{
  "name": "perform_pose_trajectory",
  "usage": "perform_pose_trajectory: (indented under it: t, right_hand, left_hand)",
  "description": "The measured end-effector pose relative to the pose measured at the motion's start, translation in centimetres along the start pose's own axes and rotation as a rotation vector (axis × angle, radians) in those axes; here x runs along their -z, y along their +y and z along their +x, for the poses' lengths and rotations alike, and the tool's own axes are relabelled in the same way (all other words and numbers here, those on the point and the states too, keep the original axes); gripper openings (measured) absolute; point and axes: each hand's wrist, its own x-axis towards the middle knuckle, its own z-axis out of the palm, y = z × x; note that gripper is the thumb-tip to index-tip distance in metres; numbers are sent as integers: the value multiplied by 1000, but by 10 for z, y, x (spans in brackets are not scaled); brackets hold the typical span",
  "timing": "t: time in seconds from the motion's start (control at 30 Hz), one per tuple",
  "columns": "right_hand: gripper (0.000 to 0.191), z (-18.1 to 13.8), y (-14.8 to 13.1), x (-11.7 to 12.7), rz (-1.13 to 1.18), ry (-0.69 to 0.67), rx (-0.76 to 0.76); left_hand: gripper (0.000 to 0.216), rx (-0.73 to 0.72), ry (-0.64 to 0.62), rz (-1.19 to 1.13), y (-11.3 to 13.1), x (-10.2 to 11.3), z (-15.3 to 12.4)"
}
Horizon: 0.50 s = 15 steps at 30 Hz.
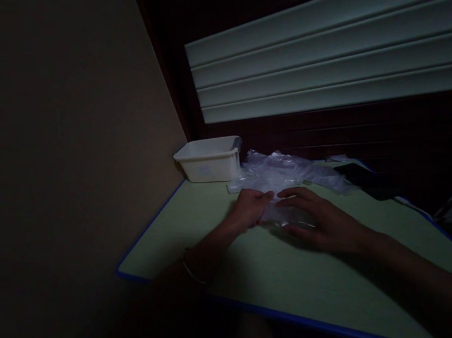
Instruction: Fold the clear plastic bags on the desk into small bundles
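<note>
Over the middle of the table, my left hand is closed on the left end of a clear plastic bag, thumb on top. To its right, my right hand has its fingers spread around the other side of the bag, the thumb low and the fingers above. Whether those fingertips touch the plastic I cannot tell. Just beyond both hands lies a loose heap of clear plastic bags. The light is dim, so what the bag contains, if anything, does not show.
A white plastic bin stands at the table's back left corner, by the wall. A dark flat object lies at the back right. The pale green table has a blue edge. A slatted door rises behind it.
</note>
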Motion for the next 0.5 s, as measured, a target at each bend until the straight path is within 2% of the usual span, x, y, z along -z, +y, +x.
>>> perform_pose_trajectory:
  t: [0.23,0.37,0.5]
  right_hand:
    - [23,3,-6,-1,41,107,-56]
    - [23,5,-4,-1,140,165,-208]
    - [27,5,0,-1,200,178,-282]
  left_hand:
    - [50,57,-88,30,4,2,-2]
    - [55,86,-153,-14,2,2,0]
    - [50,138,-179,-126,5,4,2]
